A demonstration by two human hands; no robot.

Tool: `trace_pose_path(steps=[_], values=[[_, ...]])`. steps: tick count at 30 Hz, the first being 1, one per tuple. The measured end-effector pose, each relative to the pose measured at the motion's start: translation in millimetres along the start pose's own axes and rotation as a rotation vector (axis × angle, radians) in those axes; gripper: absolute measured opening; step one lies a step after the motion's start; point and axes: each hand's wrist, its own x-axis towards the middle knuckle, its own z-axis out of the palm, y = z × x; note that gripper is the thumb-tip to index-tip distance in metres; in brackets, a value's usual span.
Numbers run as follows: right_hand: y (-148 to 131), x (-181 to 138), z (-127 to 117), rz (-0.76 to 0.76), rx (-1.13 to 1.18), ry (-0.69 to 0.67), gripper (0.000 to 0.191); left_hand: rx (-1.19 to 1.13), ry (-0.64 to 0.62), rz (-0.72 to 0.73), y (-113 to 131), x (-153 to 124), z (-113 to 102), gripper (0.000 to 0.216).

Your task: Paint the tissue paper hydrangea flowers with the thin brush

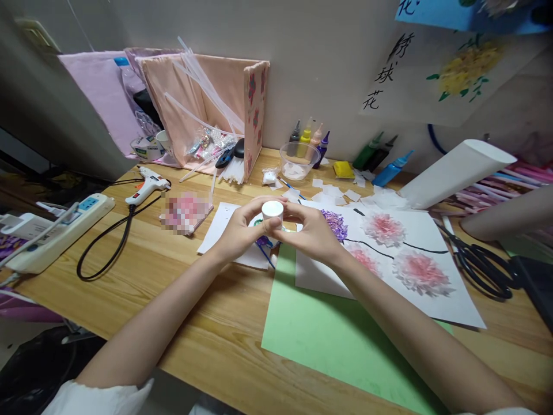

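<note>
A small white cylinder with a round flat top, like a lidded pot, is held upright between my two hands. My left hand curls round its left side, thumb at the front. From the other side my right hand closes on it, its thumb also near the front. Below the hands lies a white sheet with blue and green paint marks, partly hidden by my fingers. Right of them, white paper carries pink paper flowers, a purple flower and dark painted stems.
Green paper lies under the white sheet. A glue gun and power strip are at the left. Paint bottles, a plastic bowl and paper scraps stand at the back. Scissors rest at right.
</note>
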Motion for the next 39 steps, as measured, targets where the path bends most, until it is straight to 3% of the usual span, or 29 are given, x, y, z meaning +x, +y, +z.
trace_pose_path(steps=[3,6,11,15,20,27,39], values=[[-3,1,5,0.001,0.057,-0.027,0.037,0.041,-0.003,0.033,1,0,1,0.039],[-8,4,14,0.11,0.208,-0.027,0.028,0.071,-0.021,0.069,1,0,1,0.04],[-13,19,21,0.203,0.437,0.1,0.038,-0.042,-0.034,0.066,-1,2,-2,0.062],[-11,32,24,0.165,0.442,0.138,0.037,-0.074,0.006,0.059,0,3,-2,0.068],[-9,39,32,0.117,0.45,0.072,0.043,-0.085,0.018,0.028,3,2,2,0.076],[-5,38,38,0.05,0.471,0.091,0.058,-0.055,0.053,-0.026,-9,2,9,0.095],[0,38,42,0.072,0.343,0.153,0.061,-0.038,0.078,0.002,-23,3,10,0.082]])
